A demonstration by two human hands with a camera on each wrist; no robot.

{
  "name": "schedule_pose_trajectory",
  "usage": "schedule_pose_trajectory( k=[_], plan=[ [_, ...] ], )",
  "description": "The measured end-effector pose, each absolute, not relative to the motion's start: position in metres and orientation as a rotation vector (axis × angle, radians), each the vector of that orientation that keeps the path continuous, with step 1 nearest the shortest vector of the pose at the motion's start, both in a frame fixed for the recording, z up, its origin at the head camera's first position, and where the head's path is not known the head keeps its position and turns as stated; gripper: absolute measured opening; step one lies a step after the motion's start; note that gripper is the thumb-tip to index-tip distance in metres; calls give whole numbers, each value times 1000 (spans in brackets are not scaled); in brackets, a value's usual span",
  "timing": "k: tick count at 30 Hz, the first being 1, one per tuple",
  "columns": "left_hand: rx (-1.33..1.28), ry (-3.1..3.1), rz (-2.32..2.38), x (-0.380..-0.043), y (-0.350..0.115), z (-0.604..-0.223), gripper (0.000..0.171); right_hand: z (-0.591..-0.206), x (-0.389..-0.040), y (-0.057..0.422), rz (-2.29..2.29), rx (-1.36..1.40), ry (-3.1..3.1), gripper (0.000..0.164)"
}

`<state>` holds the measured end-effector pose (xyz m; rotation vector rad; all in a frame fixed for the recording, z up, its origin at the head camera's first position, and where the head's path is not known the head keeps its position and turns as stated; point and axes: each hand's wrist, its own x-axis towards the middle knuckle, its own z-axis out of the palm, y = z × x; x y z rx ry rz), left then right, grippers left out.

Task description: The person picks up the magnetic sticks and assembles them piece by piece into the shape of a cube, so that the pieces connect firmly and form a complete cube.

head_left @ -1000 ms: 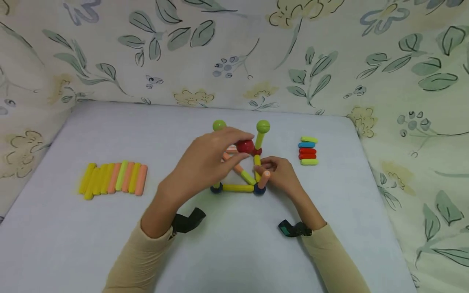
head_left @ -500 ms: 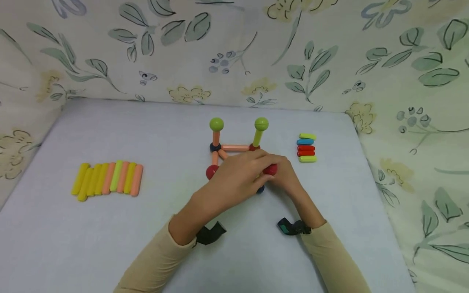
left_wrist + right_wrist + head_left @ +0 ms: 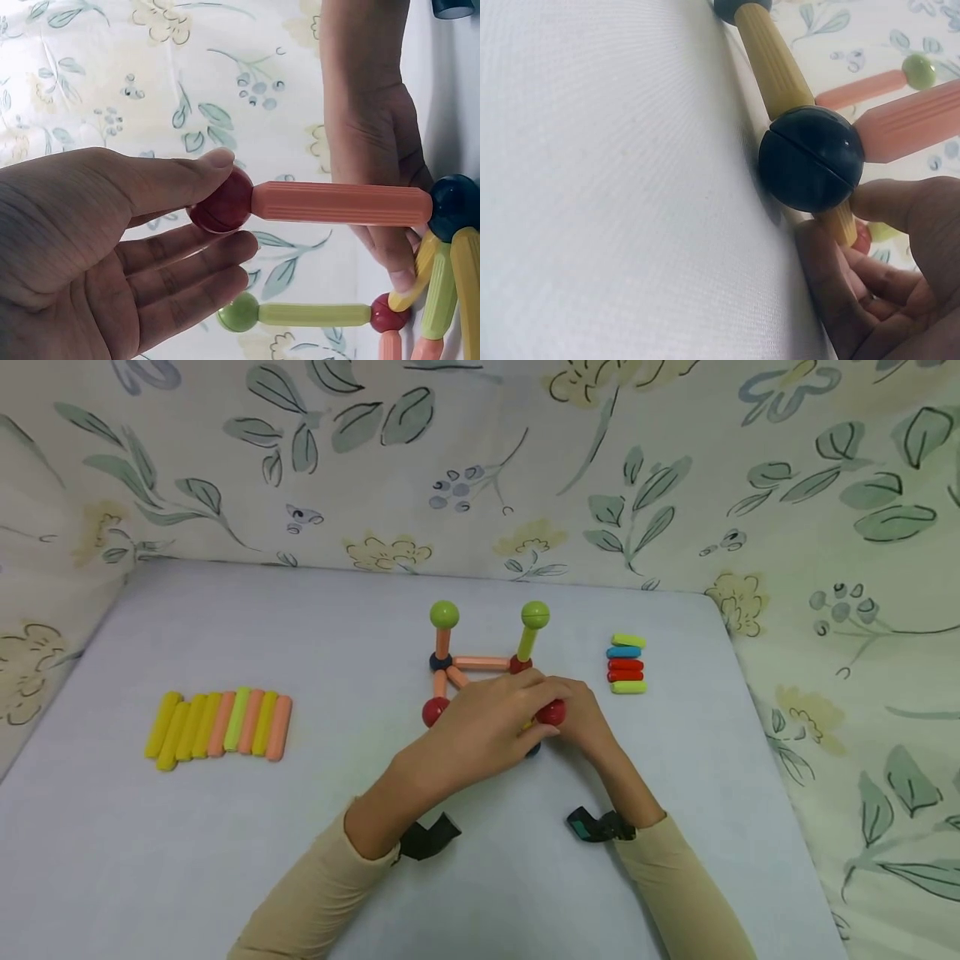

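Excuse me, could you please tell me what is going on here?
A person is working on a ball-and-rod frame. The left hand pinches a red ball at the end of a peach rod, whose other end meets a dark blue ball. The right hand grips a yellow rod next to that joint. Both rear posts carry green balls, and loose rods lie in a left row and a right stack.

Red ball [image 3: 551, 712] in left grip [image 3: 487, 724]

Red balls [image 3: 551, 713] — three, green balls [image 3: 536, 614] — two
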<state>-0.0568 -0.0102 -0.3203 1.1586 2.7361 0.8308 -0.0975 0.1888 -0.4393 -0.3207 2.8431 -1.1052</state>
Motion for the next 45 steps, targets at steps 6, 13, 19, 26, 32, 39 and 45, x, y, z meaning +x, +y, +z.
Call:
schedule_pose_trajectory(
  k=[6,13,19,26,32,39,45],
  plan=[
    [1133,2738,801,-58,-10,-319,51,-441,-97,190,-1173,-298,2808,31],
    [1125,2741,819,-56,-16,-312,50,-444,-100,192,-1196,-233,2795,25],
    [1148,2778,974,-49,-39,-297,45,-443,-102,189,-1234,-171,2712,39],
    [1050,2891,1222,-46,-92,-291,45,-440,-102,188,-1241,-56,2640,48],
    [703,3033,1251,-53,-157,-302,45,-441,-100,186,-1243,-60,2644,47],
    [65,3015,886,-51,-225,-341,49,-442,-100,185,-1243,-56,2638,47],
    [-18,2943,696,-49,-249,-374,50,-441,-101,186,-1230,-54,2650,48]
  ],
)
